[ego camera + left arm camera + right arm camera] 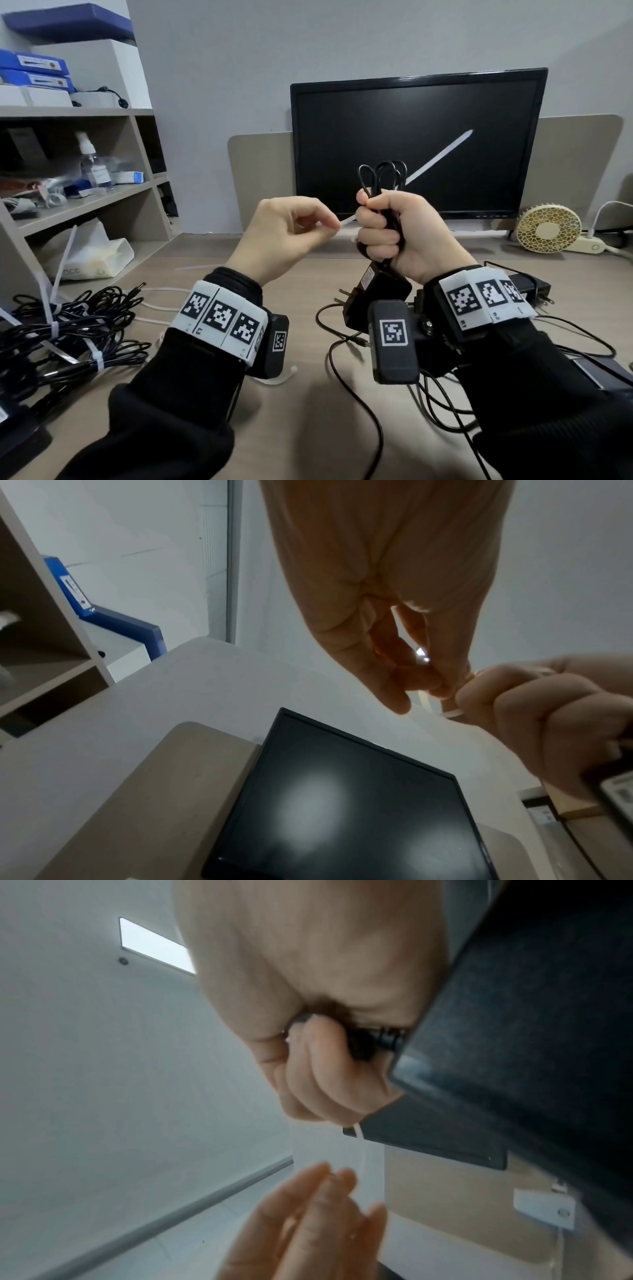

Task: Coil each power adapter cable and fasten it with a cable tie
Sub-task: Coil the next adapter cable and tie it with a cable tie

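my right hand (394, 233) is fisted round the coiled cable (383, 178) above the worktop (308, 428), left hand (284, 233) pinching the cable tie (442, 154) end, and if that pinch slips the coil probably springs loose

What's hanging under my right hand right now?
Below the right hand, which grips the coiled cable, a black power adapter hangs with its plug prongs showing. The cable's join to it is covered by the grip.

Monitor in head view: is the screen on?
No, the monitor screen is dark, showing no image behind the coiled cable gripped by the right hand.
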Available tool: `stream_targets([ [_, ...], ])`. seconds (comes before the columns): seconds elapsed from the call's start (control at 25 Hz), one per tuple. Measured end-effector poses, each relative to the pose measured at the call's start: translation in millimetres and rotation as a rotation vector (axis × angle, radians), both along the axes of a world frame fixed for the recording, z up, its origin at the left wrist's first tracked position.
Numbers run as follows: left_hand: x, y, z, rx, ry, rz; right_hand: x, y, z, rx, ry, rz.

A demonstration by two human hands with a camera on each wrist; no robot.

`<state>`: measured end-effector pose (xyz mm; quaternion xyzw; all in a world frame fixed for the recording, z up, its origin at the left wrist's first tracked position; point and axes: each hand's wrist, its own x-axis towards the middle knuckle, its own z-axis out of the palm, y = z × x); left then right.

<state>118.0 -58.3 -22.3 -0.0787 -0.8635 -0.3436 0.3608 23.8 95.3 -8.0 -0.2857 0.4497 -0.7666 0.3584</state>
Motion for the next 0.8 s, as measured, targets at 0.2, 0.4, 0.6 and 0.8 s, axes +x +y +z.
stream_targets([
  [0.2, 7, -5, 10, 0.050, -0.029, 0.053, -2, -7, -4, 0.159, 0.189, -0.168],
  [0.4, 19, 2, 20, 0.065, -0.046, 0.032, 11, -21, -17, 0.495, 0.820, -0.475],
  [0.6, 11, 29, 17, 0.021, 0.095, 0.032, 18, -29, -21, 0.668, 1.164, -0.395],
  [0.8, 10, 16, 17, 0.095, 0.073, 0.028, 14, -22, -14, 0.509, 0.659, -0.228],
])
